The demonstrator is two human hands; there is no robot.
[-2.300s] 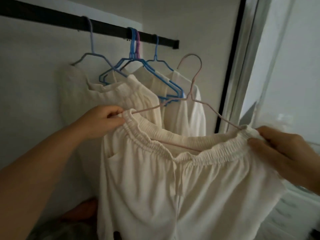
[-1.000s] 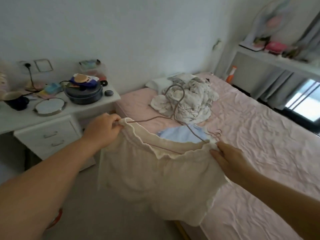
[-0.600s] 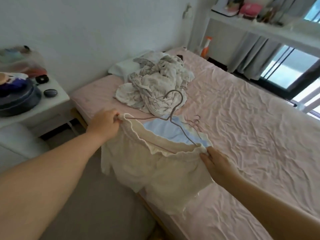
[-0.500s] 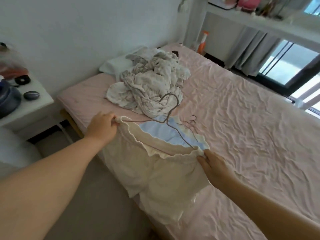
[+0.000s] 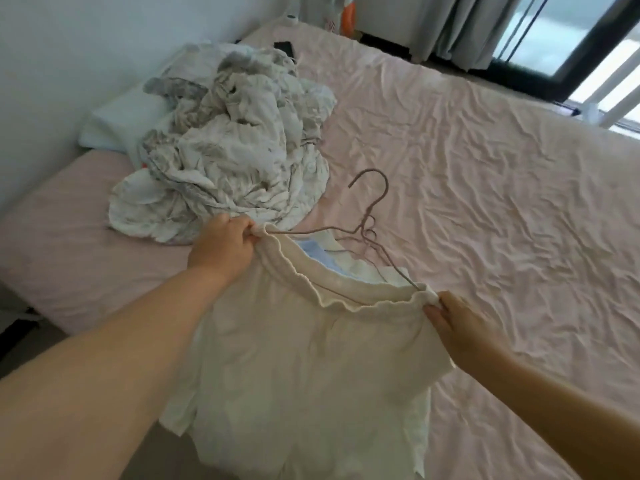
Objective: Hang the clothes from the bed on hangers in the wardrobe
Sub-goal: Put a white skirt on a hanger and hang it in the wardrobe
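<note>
The cream shorts (image 5: 311, 358), stretched on the pink hanger (image 5: 370, 223), have been carried from the wardrobe back over the bed (image 5: 502, 174). The waistband is pinched by the left hand (image 5: 221, 249) and right hand (image 5: 453, 317) at either end (hanging seemingly postponed for adjustment), with the crumpled pile (image 5: 235, 143) just beyond the left hand.

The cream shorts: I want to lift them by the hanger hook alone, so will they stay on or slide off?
The cream shorts look floppy and light, sagging below the waistband. The thin hanger seems smooth; only the left hand and right hand pinch the waistband ends onto it, so they may slip.
</note>
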